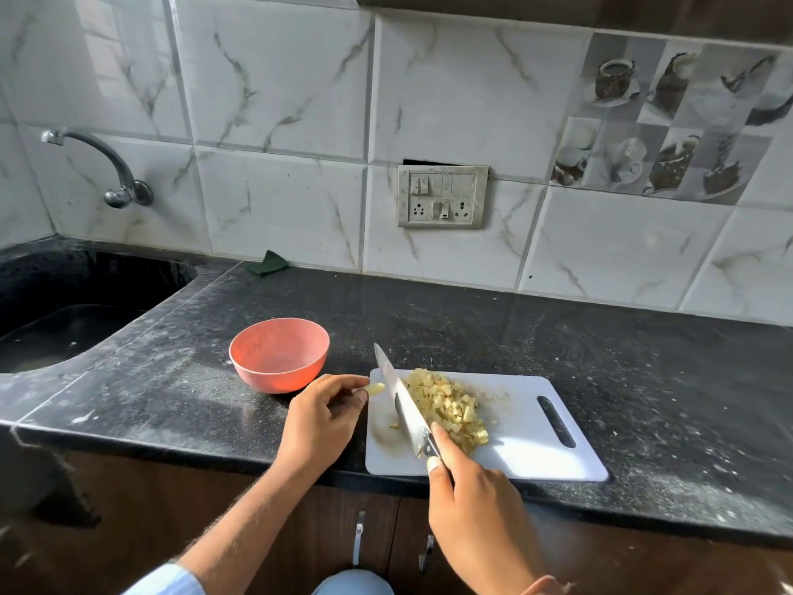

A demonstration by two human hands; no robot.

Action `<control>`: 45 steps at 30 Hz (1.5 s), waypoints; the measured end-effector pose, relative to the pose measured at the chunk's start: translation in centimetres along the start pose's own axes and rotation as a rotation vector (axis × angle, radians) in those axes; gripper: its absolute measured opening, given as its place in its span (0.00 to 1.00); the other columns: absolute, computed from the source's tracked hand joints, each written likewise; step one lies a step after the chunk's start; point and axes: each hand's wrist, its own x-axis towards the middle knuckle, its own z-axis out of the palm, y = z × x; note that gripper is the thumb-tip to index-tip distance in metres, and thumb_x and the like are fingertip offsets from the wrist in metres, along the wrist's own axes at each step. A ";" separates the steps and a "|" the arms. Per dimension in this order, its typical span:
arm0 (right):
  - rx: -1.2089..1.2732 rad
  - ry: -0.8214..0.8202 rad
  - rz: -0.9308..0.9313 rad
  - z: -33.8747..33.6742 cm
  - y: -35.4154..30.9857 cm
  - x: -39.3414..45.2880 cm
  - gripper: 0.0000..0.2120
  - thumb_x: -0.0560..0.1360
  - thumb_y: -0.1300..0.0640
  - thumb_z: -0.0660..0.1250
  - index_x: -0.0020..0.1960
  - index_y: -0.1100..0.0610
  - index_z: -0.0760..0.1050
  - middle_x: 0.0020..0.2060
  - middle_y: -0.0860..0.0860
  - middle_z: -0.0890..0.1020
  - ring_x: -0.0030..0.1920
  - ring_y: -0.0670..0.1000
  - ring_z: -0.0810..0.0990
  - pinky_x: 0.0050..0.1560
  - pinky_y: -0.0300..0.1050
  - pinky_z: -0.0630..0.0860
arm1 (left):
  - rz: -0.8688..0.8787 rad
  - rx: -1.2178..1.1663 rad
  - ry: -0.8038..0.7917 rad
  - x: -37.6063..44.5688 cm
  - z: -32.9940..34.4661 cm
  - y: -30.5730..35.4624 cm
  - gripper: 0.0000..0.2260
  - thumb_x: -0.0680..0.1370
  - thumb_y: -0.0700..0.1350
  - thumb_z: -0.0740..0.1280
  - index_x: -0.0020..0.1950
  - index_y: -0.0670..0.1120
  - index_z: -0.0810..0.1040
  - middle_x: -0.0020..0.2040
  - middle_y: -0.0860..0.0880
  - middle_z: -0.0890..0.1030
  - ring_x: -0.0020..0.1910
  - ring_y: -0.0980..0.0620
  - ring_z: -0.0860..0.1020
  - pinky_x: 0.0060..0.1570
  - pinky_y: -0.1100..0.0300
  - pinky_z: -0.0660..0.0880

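Note:
A white cutting board (pixel 528 423) lies on the black counter near its front edge. A heap of small pale yellow diced pieces (pixel 448 407) sits on the board's left half. My right hand (pixel 472 500) grips the black handle of a kitchen knife (pixel 401 401), forefinger along the blade's spine, the blade slanting up and left beside the heap. My left hand (pixel 322 418) is at the board's left edge and pinches a small yellow piece (pixel 376 388) between fingertips. An empty salmon-pink bowl (pixel 279 354) stands just left of the board.
A dark sink (pixel 64 311) with a wall tap (pixel 107 165) is at the far left. A green scrub pad (pixel 269 264) lies against the tiled wall. A switch and socket panel (pixel 442 197) is on the wall. Cabinet handles (pixel 359 538) are below the counter edge.

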 end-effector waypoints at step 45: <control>-0.196 0.036 -0.005 0.0 -1.1 -0.9 0.26 0.88 0.44 0.49 0.84 0.37 0.47 0.49 0.46 0.83 0.34 0.45 0.72 0.29 0.36 0.67 | -0.066 0.167 -0.204 0.3 0.4 -0.1 0.05 0.71 0.54 0.83 0.44 0.59 0.89 0.40 0.66 0.85 0.43 0.62 0.83 0.43 0.67 0.78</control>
